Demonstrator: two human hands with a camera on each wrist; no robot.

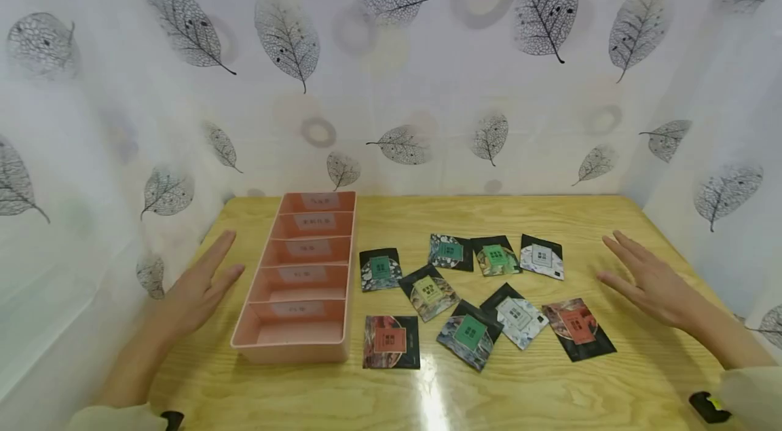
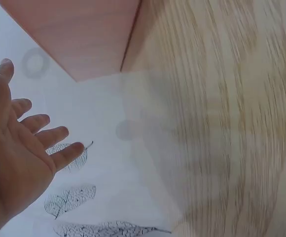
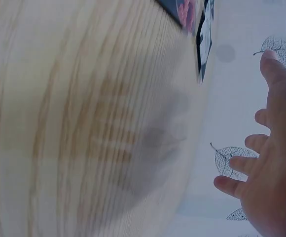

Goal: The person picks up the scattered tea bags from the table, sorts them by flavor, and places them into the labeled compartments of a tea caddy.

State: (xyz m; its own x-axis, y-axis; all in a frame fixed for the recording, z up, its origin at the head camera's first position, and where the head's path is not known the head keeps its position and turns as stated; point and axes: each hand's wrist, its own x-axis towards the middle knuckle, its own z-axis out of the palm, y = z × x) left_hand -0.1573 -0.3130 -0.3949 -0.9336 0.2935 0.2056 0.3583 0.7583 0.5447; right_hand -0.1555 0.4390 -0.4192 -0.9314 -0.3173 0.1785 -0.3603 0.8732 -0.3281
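A pink tray (image 1: 345,295) with several labelled compartments stands on the left half of a wooden table (image 1: 489,397). Several small dark packets with coloured square labels lie scattered to its right, among them a red-labelled packet (image 1: 391,341), a green-labelled packet (image 1: 469,334) and a white-labelled packet (image 1: 541,256). My left hand (image 1: 204,282) hovers flat and empty just left of the tray, fingers straight; the left wrist view shows its spread fingers (image 2: 34,143) beside the tray's corner (image 2: 84,39). My right hand (image 1: 647,278) hovers open right of the packets, holding nothing (image 3: 271,163).
White curtains printed with grey leaves (image 1: 544,3) close in the table at the back and both sides. A small black object (image 1: 707,406) sits at the table's near right edge. Bare wood lies along the front of the table.
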